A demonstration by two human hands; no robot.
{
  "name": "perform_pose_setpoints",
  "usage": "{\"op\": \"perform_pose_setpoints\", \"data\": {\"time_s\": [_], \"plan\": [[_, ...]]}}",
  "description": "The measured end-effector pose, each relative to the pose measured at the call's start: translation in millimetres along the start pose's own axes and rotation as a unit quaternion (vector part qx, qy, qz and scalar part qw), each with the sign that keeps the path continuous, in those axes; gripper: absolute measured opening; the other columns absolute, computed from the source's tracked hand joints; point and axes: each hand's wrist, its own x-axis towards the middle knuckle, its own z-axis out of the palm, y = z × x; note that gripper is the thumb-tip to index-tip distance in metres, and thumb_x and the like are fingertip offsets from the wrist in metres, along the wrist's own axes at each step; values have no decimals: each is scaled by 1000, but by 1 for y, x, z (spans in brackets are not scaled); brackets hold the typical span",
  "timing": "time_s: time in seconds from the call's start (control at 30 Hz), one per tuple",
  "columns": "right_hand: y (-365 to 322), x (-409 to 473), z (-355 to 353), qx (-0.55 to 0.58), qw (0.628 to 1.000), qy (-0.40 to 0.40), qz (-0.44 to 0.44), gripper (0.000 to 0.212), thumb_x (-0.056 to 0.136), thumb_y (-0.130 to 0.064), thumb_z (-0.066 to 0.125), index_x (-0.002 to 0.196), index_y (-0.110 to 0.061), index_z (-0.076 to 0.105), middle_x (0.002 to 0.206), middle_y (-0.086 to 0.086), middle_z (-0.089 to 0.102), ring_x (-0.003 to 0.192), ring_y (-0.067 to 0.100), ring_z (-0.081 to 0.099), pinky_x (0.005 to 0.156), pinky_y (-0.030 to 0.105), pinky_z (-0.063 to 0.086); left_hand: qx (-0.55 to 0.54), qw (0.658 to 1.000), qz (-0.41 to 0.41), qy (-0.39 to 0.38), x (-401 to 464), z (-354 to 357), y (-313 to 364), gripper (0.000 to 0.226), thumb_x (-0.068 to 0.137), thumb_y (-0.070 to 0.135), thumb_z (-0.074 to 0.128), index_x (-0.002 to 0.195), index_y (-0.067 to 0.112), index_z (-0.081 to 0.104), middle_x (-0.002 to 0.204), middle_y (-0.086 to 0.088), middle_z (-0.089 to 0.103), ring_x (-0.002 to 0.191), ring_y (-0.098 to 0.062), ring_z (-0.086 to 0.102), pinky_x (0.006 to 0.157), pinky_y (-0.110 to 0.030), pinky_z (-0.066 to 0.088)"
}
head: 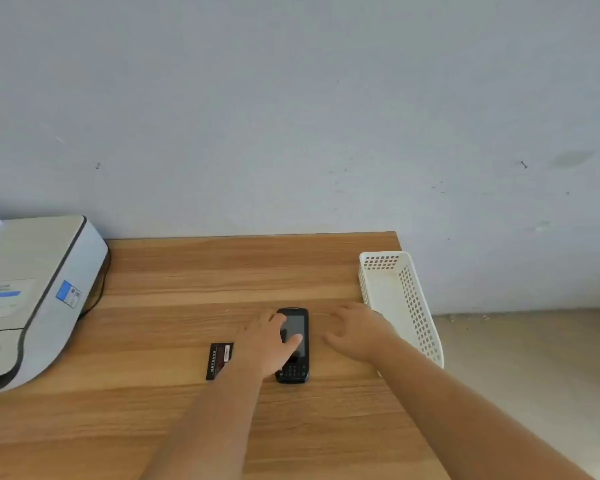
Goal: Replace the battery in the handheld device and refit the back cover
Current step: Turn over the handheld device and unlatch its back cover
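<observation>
A black handheld device (296, 327) with a dark screen and a small keypad lies face up on the wooden table (187, 271). My left hand (269, 341) rests over its left side, thumb and fingertips on the screen. My right hand (357, 332) hovers just to the right of the device, fingers spread, holding nothing. A flat black battery (218, 360) with a label lies on the table to the left of my left wrist, partly hidden by it.
A grey-white printer (32, 292) fills the table's left end, with a cable behind it. A white perforated plastic basket (400, 299) stands at the right edge, close to my right hand. A grey wall runs behind the table.
</observation>
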Motion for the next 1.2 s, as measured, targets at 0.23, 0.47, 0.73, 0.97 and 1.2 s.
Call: {"op": "perform_pose_setpoints", "data": {"time_s": [0.23, 0.47, 0.73, 0.97, 1.2], "plan": [[12, 4, 14, -15, 1000, -10, -11, 63, 87, -55, 46, 141, -22, 44, 144, 0, 45, 134, 22, 38, 105, 40, 39, 38, 997, -71, -15, 6, 44, 23, 81, 88, 63, 51, 152, 22, 22, 160, -5, 19, 137, -27, 34, 100, -41, 46], [17, 2, 21, -1, 1000, -11, -23, 64, 84, -54, 47, 139, -22, 46, 145, 0, 46, 134, 22, 39, 107, 41, 39, 49, 993, -106, 21, 2, 66, 34, 94, 83, 64, 60, 154, 22, 16, 163, -7, 5, 138, -27, 31, 95, -36, 48], [22, -1, 20, -11, 999, -9, -30, 65, 86, -54, 47, 142, -23, 43, 148, 0, 43, 136, 21, 37, 108, 41, 35, -4, 989, -149, 26, 3, 69, 41, 93, 83, 52, 69, 154, 24, 17, 159, -15, 11, 140, -29, 30, 103, -39, 44], [23, -3, 23, -18, 999, -24, -27, 65, 87, -57, 44, 142, -23, 42, 147, -1, 44, 135, 21, 37, 108, 40, 35, -95, 981, -169, 24, 5, 66, 38, 91, 82, 47, 70, 154, 26, 19, 155, -14, 19, 138, -30, 31, 107, -41, 41], [19, -4, 27, -22, 999, -28, -27, 62, 86, -55, 46, 141, -25, 44, 148, -3, 42, 136, 21, 36, 109, 40, 35, -229, 960, -156, 24, 5, 59, 35, 82, 84, 41, 67, 153, 24, 26, 145, -8, 36, 134, -26, 36, 101, -39, 46]]}}
